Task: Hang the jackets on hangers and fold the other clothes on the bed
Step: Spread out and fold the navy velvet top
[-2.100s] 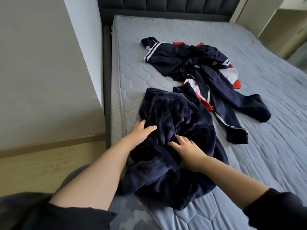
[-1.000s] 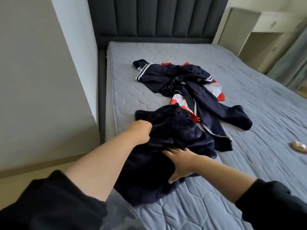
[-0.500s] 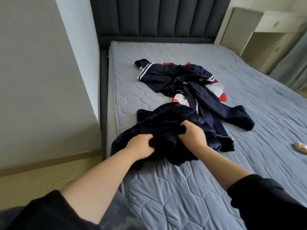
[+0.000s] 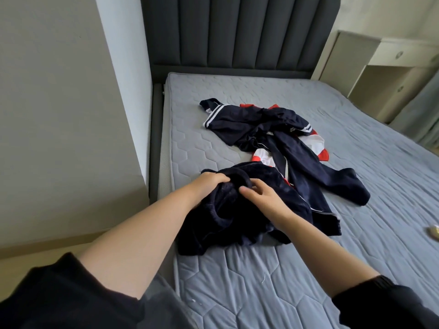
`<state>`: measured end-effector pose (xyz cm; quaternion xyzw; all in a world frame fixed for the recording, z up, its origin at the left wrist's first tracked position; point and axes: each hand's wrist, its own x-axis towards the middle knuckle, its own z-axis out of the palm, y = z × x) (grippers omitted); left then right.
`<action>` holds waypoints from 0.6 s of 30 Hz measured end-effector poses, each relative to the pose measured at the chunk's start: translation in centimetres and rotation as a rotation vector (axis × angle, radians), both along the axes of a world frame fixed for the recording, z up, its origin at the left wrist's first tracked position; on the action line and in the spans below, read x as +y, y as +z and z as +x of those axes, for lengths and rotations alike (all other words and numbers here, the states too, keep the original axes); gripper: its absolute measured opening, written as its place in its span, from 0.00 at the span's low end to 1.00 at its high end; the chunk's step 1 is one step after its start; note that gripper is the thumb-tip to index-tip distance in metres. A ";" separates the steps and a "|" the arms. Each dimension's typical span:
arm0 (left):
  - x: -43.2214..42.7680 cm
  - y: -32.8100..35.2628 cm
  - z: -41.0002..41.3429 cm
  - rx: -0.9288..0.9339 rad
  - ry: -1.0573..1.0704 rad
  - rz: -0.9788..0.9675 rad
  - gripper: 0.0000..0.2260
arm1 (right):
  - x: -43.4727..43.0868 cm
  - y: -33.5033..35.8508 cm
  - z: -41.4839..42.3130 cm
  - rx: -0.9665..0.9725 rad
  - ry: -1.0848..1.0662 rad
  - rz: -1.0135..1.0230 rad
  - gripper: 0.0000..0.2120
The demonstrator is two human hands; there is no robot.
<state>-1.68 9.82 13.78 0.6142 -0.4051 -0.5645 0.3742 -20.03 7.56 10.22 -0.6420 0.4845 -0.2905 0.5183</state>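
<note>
A navy fleece [image 4: 237, 210], plush and crumpled, lies at the bed's [image 4: 308, 281] left edge. The left hand [image 4: 209, 184] fingers clench its top fold; the right hand [image 4: 263, 198] fingers grasp the fabric just beside.

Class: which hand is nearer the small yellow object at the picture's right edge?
Right. The right hand grips the fleece, left of the yellow object; the left hand grips it farther left.

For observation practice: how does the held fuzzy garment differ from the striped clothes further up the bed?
The fuzzy garment is plush, plain; the striped clothes are smooth with white and red. The left hand and right hand grip the former; the latter lie unheld. Both are navy.
</note>
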 end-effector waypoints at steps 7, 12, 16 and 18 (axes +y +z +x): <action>-2.0 -0.3 4.1 -0.160 0.092 0.006 0.03 | -2.8 0.1 5.4 0.214 -0.100 -0.191 0.08; -4.2 -3.9 8.1 -0.204 0.164 0.036 0.04 | -6.0 -2.9 10.1 0.220 -0.134 -0.078 0.08; -7.1 -7.7 11.7 -0.168 0.147 0.093 0.04 | -8.9 -5.8 12.8 0.221 -0.171 0.003 0.07; -9.0 -9.5 13.1 -0.121 0.122 0.102 0.05 | -10.3 -6.9 14.0 0.198 -0.207 0.042 0.06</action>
